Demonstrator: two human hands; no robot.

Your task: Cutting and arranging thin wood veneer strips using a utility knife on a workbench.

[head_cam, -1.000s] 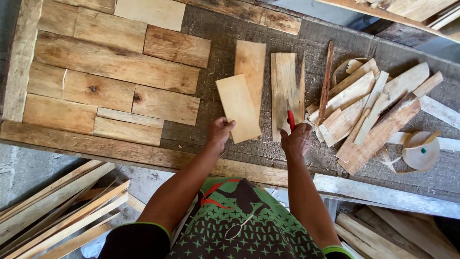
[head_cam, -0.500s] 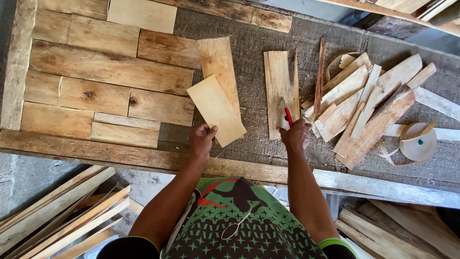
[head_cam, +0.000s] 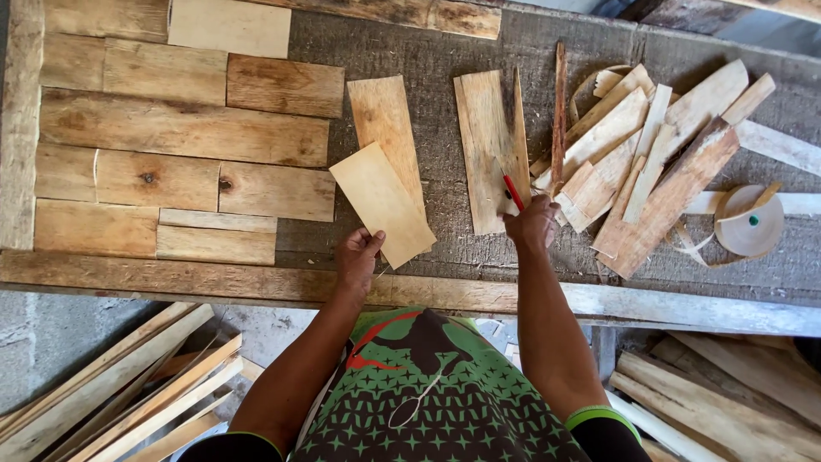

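- Wood fills what we see: a grey bench point(head_cam: 445, 51) carries a panel point(head_cam: 184, 141) of fitted boards at the left, laid in rows inside a frame.
- At the right we see a scrap heap point(head_cam: 658, 162) of offcuts, with a tape roll point(head_cam: 751, 224) just beside it and more slats point(head_cam: 120, 385) lying below the bench edge.
- Between panel and heap lie 3 loose pieces: a long plank point(head_cam: 489, 141) under the right hand, a second plank point(head_cam: 382, 115) to its left, and a pale board point(head_cam: 380, 201) tilted across that second plank's near end.
- Our left hand point(head_cam: 357, 259) grasps the pale board at its near corner, fingers curled over the edge, wrist straight, forearm reaching up from the lap.
- Our right hand point(head_cam: 532, 224) is clenched on a red pencil point(head_cam: 512, 192), tip pointing up and away onto the long plank, knuckles resting on the plank's near end.
- We judge the work in hand to be sliding the pale board toward the panel; to do it well, we would keep the board flat, square its long edge to the panel's rows, and steady the pencil hand so the plank does not shift.
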